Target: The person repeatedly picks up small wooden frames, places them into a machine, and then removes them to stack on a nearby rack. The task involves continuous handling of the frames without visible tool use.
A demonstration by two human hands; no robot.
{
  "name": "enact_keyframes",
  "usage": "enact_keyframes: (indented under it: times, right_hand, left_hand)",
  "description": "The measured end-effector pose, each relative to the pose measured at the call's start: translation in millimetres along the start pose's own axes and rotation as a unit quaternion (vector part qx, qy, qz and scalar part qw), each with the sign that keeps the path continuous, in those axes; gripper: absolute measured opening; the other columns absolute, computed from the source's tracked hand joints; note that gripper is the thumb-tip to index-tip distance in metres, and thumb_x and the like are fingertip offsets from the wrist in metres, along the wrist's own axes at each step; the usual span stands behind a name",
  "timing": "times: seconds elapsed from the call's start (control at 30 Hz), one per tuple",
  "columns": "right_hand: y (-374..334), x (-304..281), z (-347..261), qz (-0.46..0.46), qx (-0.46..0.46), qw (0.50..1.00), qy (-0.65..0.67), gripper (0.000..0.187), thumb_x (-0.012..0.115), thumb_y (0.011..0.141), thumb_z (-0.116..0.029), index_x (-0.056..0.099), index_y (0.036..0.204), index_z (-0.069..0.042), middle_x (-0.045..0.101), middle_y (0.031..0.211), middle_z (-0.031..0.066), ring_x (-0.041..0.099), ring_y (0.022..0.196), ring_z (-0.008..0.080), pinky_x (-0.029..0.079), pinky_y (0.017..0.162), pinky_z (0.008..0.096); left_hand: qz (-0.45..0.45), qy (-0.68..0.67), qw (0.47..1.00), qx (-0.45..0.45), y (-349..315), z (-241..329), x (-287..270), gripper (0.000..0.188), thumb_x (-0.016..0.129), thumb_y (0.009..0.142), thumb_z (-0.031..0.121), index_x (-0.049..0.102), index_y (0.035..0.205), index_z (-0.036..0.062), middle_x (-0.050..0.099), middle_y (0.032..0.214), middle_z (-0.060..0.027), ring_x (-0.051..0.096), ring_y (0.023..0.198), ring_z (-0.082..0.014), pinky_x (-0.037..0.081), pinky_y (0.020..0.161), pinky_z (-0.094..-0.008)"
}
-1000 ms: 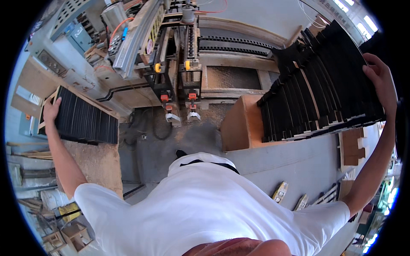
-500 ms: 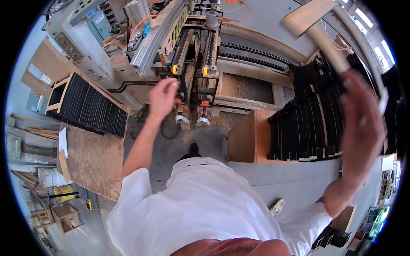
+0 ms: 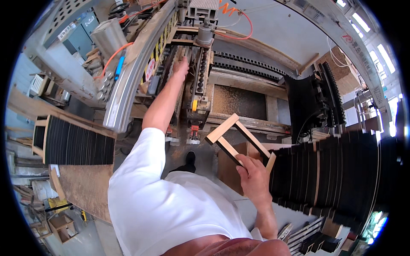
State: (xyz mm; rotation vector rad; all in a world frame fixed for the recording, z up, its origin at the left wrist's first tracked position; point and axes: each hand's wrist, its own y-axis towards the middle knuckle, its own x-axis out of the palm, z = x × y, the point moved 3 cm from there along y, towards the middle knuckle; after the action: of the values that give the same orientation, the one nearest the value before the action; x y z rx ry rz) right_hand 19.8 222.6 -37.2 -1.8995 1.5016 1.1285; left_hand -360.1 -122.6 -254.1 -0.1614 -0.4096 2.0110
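Right hand [image 3: 255, 175]: closed on the frame [image 3: 253, 138], a rectangle of pale wood with black outer edges. The grip is on the near long bar, toward the end beside the right stack [image 3: 324, 175]. The frame is tilted and held clear of the floor, its far end pointing up and left toward the machine [image 3: 200, 70]. Its near end overlaps the edge of the right stack in this view — contact between the two cannot be confirmed.

Left hand [image 3: 181, 68]: extended into the machine, over the gap between two parallel beams. The fingers are partly hidden and blurred; whether they grip anything cannot be determined.

Machine: the beam to the right of the left hand carries a row of black knobs, with a silver cylinder [image 3: 205, 35] at its far end. A yellow knob [image 3: 194, 105] and a red clamp [image 3: 194, 129] are fitted at its near end. Farther right, a recessed tray [image 3: 239, 99] contains sawdust. A silver rail [image 3: 117, 100] lies to the left — a blue handle [image 3: 119, 67] is just beside it.

Surroundings: the left stack, of black-edged pieces [image 3: 79, 143], stands at the far end of the bench [image 3: 83, 187]. A brown box [image 3: 228, 173] is visible behind the frame.
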Motion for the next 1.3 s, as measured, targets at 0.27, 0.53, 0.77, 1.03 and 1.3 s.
enact_keyframes:
  times: [0.27, 0.53, 0.77, 1.03, 1.3]
  right_hand:
    - [70, 30, 41, 0.002, 0.119, 0.991, 0.06, 0.03, 0.066, 0.08, -0.002, 0.064, 0.109, -0.007, 0.067, 0.099, 0.0129, 0.061, 0.091, 0.0335, 0.049, 0.078, 0.0407]
    - [170, 47, 44, 0.017, 0.053, 0.996, 0.066, 0.029, 0.064, 0.08, -0.001, 0.063, 0.109, -0.007, 0.065, 0.096, 0.0149, 0.06, 0.091, 0.0348, 0.048, 0.079, 0.0424]
    - [293, 99, 30, 0.039, -0.175, 0.984, 0.01, 0.029, 0.065, 0.076, -0.002, 0.065, 0.105, -0.008, 0.067, 0.094, 0.0111, 0.059, 0.086, 0.0326, 0.048, 0.077, 0.0406]
    - [379, 192, 37, 0.026, -0.308, 0.95, -0.033, 0.028, 0.069, 0.077, -0.013, 0.064, 0.104, -0.012, 0.068, 0.095, 0.0079, 0.06, 0.093, 0.0297, 0.049, 0.081, 0.0416]
    - [407, 210, 40, -0.012, -0.327, 0.945, -0.024, 0.027, 0.069, 0.077, -0.013, 0.057, 0.101, -0.011, 0.068, 0.089, 0.0112, 0.063, 0.089, 0.0337, 0.048, 0.079, 0.0443]
  left_hand:
    - [0.046, -0.155, 0.986, -0.043, 143, 22, 33, 0.058, 0.057, 0.093, 0.046, 0.048, 0.118, -0.0052, 0.057, 0.11, -0.0192, 0.061, 0.097, -0.0342, 0.056, 0.08, -0.0466]
    - [0.055, -0.313, 0.948, 0.021, 138, 19, 45, 0.039, 0.056, 0.094, 0.02, 0.042, 0.122, -0.004, 0.057, 0.112, -0.0201, 0.062, 0.099, -0.0329, 0.058, 0.083, -0.0486]
    - [-0.086, -0.19, 0.978, 0.016, 6, -18, 3, 0.041, 0.051, 0.097, 0.027, 0.044, 0.128, 0.001, 0.051, 0.125, -0.0161, 0.054, 0.11, -0.0294, 0.051, 0.089, -0.0448]
    - [-0.2, -0.368, 0.908, -0.005, -49, -50, -21, 0.028, 0.05, 0.091, 0.006, 0.055, 0.118, 0.0038, 0.059, 0.119, -0.0108, 0.056, 0.112, -0.0258, 0.041, 0.101, -0.0449]
    - [-0.046, -0.403, 0.914, 0.0, -62, -60, -21, 0.02, 0.055, 0.096, 0.014, 0.053, 0.113, 0.0048, 0.059, 0.115, -0.0117, 0.058, 0.106, -0.0246, 0.045, 0.097, -0.0424]
